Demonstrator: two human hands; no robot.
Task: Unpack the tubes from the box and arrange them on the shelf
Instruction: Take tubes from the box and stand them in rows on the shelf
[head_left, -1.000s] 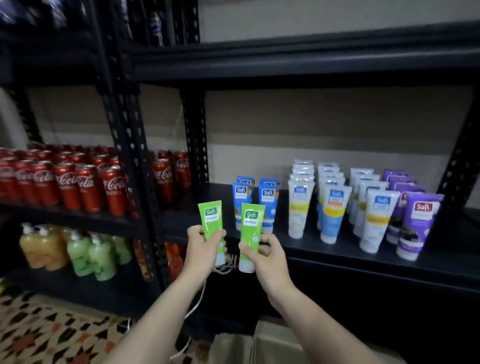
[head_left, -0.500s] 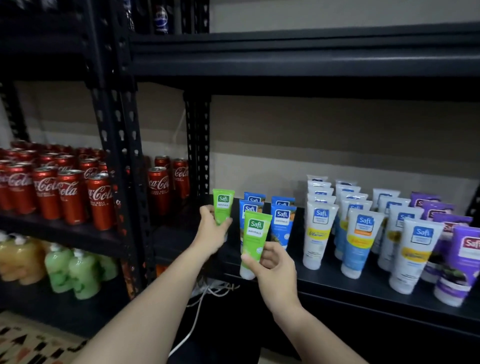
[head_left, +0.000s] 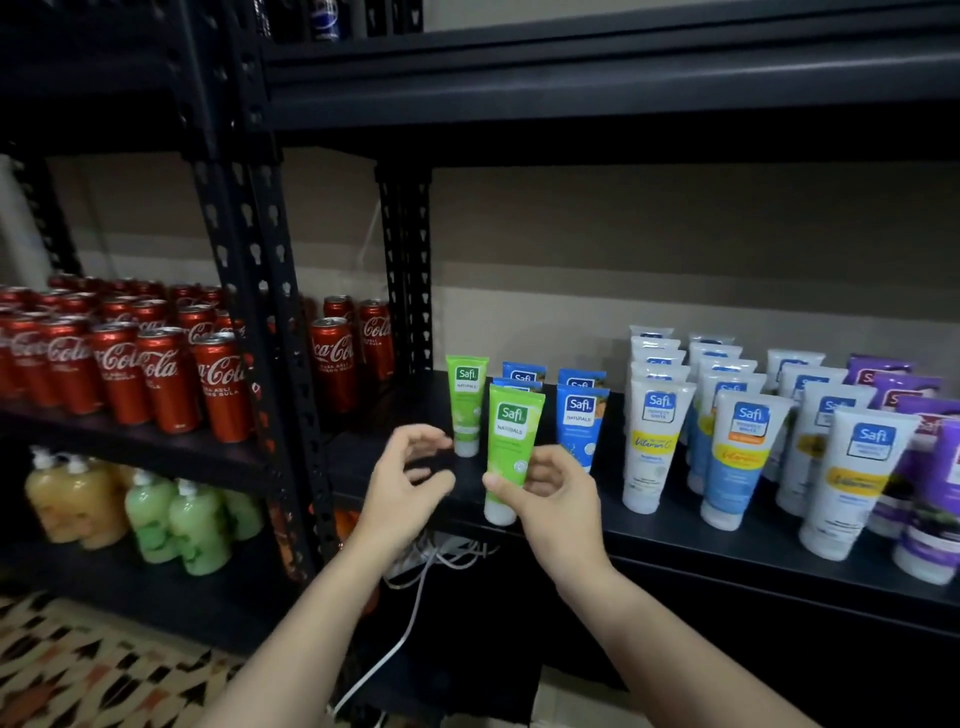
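A green tube (head_left: 466, 402) stands cap-down at the back left of the black shelf (head_left: 727, 540). My left hand (head_left: 408, 480) hovers just in front of it, fingers apart, holding nothing. My right hand (head_left: 553, 493) grips a second green tube (head_left: 509, 447) upright near the shelf's front edge. Blue tubes (head_left: 579, 415) stand behind it. Rows of white tubes (head_left: 654, 441) and purple tubes (head_left: 930, 499) fill the shelf to the right. The box is out of sight.
Red cola cans (head_left: 156, 374) crowd the left shelf, with soap bottles (head_left: 171, 519) on the level below. A black upright post (head_left: 260, 291) separates the two racks. White cables (head_left: 415, 597) hang under the tube shelf. A patterned rug (head_left: 78, 670) covers the floor.
My left hand set its green tube down at the back left of the shelf and let go. My right hand carried its green tube forward to the shelf's front edge.
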